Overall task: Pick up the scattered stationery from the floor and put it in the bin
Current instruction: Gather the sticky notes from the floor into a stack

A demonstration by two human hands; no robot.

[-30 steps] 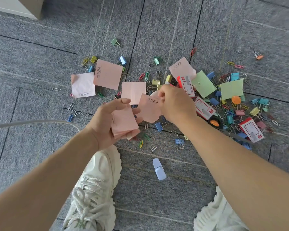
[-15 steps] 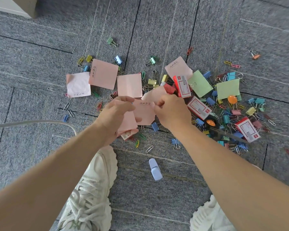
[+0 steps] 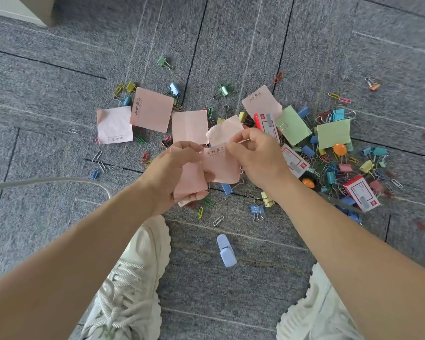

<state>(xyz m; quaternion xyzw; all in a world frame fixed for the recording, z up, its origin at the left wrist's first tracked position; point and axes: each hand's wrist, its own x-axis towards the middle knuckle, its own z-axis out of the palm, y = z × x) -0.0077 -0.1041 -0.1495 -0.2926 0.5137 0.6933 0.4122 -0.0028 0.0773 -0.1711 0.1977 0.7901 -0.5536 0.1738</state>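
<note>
Above the grey carpet, my left hand (image 3: 168, 173) grips a small stack of pink sticky notes (image 3: 190, 184). My right hand (image 3: 257, 157) pinches the top of another pink note (image 3: 222, 165) that overlaps the stack, so both hands touch the paper. More pink notes (image 3: 152, 109) lie on the floor beyond my hands, with green notes (image 3: 333, 133) to the right. Coloured binder clips (image 3: 257, 210), paper clips and red-and-white staple boxes (image 3: 361, 193) are scattered around them. No bin is in view.
A pale blue clip (image 3: 226, 250) lies between my two white shoes (image 3: 130, 285). A grey cable (image 3: 49, 181) curves in from the left. A white furniture corner (image 3: 20, 8) stands at the top left.
My right hand has brought its pink note back toward my left hand, and the two now meet over the stack. The left hand's fingers have closed over the notes.
</note>
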